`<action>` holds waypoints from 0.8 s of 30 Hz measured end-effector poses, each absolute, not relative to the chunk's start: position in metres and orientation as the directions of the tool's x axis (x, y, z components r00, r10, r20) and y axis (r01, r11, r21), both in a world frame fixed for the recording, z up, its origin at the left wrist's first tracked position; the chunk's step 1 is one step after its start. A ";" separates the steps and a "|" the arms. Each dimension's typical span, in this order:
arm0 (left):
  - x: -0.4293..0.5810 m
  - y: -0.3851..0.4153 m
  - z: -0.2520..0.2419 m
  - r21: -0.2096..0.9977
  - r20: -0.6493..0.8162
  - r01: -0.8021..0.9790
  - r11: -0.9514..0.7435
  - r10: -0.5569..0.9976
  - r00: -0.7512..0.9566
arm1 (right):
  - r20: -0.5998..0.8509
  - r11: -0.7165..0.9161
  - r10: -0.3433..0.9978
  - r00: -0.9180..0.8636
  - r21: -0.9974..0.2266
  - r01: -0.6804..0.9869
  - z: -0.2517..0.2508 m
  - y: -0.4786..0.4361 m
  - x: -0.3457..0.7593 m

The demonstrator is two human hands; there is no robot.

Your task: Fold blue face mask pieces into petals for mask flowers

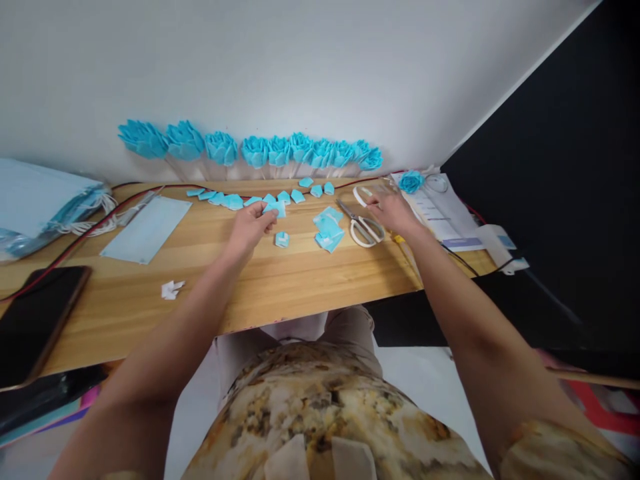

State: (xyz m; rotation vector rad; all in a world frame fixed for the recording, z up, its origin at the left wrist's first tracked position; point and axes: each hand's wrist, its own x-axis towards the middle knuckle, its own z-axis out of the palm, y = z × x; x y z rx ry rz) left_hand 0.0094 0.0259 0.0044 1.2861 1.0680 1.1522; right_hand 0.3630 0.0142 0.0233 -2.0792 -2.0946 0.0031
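A small light-blue fabric piece (278, 209) is pinched between the thumb and fingers of my left hand (250, 227), just above the table. My right hand (393, 210) is closed at the edge of a white roll of tape (360, 196), its fingertips covering part of the roll. White-handled scissors (367, 231) lie open below that hand. Between my hands rests a small pile of blue fabric pieces (329, 229). One folded blue piece with a white strip (282, 239) lies under my left hand. Cut blue petals (233, 201) form a row behind it.
Several blue fabric flowers (270, 151) on stems lean against the wall. Another blue flower (411, 181) lies on printed paper (440, 207) at right. Left are stacked blue masks (45, 200), a flat blue sheet (147, 229), white scraps (172, 289) and a phone (43, 320).
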 end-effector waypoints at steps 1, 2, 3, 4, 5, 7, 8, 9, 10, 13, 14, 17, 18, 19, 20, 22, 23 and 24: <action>0.009 0.025 0.005 0.997 0.076 -0.041 -0.070 0.985 0.152 | 0.155 0.026 0.988 0.016 -0.267 0.963 0.030 0.010 0.358; 0.008 0.024 0.006 0.993 0.109 -0.055 -0.101 0.979 0.171 | 0.147 0.054 0.989 0.007 -0.410 0.910 0.036 0.005 0.352; 0.008 0.023 0.007 0.988 0.146 -0.068 -0.135 0.971 0.189 | 0.110 0.101 0.993 -0.048 -0.552 0.828 0.043 0.000 0.344; 0.008 0.022 0.009 0.982 0.184 -0.085 -0.170 0.961 0.205 | 0.071 0.151 0.988 -0.141 -0.680 0.717 0.049 -0.006 0.336; 0.008 0.020 0.011 0.973 0.223 -0.106 -0.204 0.950 0.220 | 0.050 0.172 0.975 -0.215 -0.781 0.600 0.054 -0.012 0.326; 0.008 0.015 0.015 0.953 0.294 -0.147 -0.263 0.919 0.263 | 0.024 0.179 0.947 -0.320 -0.869 0.461 0.061 -0.024 0.306; 0.008 0.012 0.018 0.943 0.327 -0.164 -0.290 0.898 0.293 | 0.017 0.178 0.935 -0.354 -0.887 0.426 0.064 -0.029 0.297; 0.007 0.009 0.020 0.933 0.357 -0.176 -0.315 0.876 0.326 | 0.006 0.172 0.923 -0.384 -0.901 0.399 0.065 -0.033 0.290; 0.007 0.006 0.022 0.924 0.380 -0.181 -0.336 0.852 0.360 | -0.007 0.167 0.912 -0.411 -0.908 0.385 0.066 -0.036 0.283; 0.006 0.000 0.027 0.922 0.386 -0.169 -0.349 0.791 0.474 | -0.021 0.188 0.881 -0.473 -0.901 0.391 0.066 -0.040 0.272; 0.006 -0.001 0.028 0.928 0.368 -0.154 -0.339 0.774 0.514 | -0.017 0.207 0.875 -0.483 -0.889 0.407 0.067 -0.039 0.270; 0.007 -0.002 0.027 0.933 0.325 -0.072 -0.352 0.743 0.585 | 0.007 0.268 0.876 -0.482 -0.838 0.475 0.067 -0.036 0.269; 0.008 -0.002 0.026 0.923 0.332 -0.039 -0.383 0.742 0.582 | 0.036 0.295 0.880 -0.473 -0.823 0.486 0.067 -0.035 0.269; 0.009 -0.001 0.025 0.906 0.353 -0.008 -0.424 0.743 0.568 | 0.082 0.329 0.886 -0.456 -0.804 0.495 0.067 -0.033 0.271; 0.010 -0.001 0.025 0.882 0.384 0.021 -0.470 0.745 0.546 | 0.142 0.366 0.894 -0.426 -0.779 0.509 0.067 -0.032 0.273; 0.012 0.000 0.023 0.824 0.461 0.073 -0.561 0.740 0.490 | 0.257 0.414 0.906 -0.335 -0.697 0.585 0.064 -0.029 0.281; 0.012 0.000 0.023 0.796 0.495 0.098 -0.598 0.735 0.464 | 0.287 0.400 0.916 -0.279 -0.637 0.659 0.061 -0.028 0.287; 0.013 0.001 0.022 0.772 0.520 0.123 -0.624 0.730 0.443 | 0.290 0.354 0.931 -0.224 -0.561 0.748 0.059 -0.027 0.294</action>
